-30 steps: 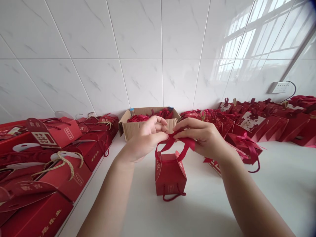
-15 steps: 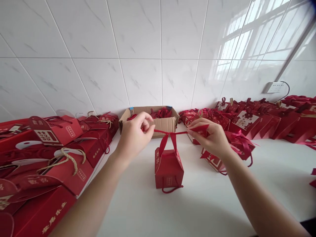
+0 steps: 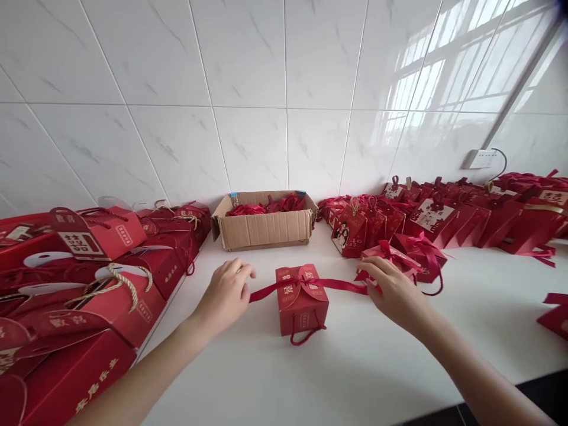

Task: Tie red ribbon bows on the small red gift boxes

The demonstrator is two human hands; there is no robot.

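Observation:
A small red gift box (image 3: 302, 302) stands on the white table in front of me, its top flaps folded down. Across its top runs a red ribbon (image 3: 339, 285), crossed at the centre and stretched out to both sides. My left hand (image 3: 229, 290) is closed on the ribbon's left end, beside the box. On the other side, my right hand (image 3: 390, 290) pinches the right end. A dark red cord handle (image 3: 306, 338) hangs against the box's front face and rests on the table.
A cardboard box (image 3: 266, 231) of red ribbons stands by the tiled wall. Red boxes (image 3: 128, 296) with cord handles are piled along the left. Rows of finished-looking red boxes (image 3: 444, 219) fill the back right, with a ribboned box (image 3: 419, 260) near my right hand. A power strip (image 3: 480, 158) hangs on the wall.
Both hands have moved down and slightly apart, pulling the ribbon from above the box to lie taut across it. The upright flaps have closed down onto the top.

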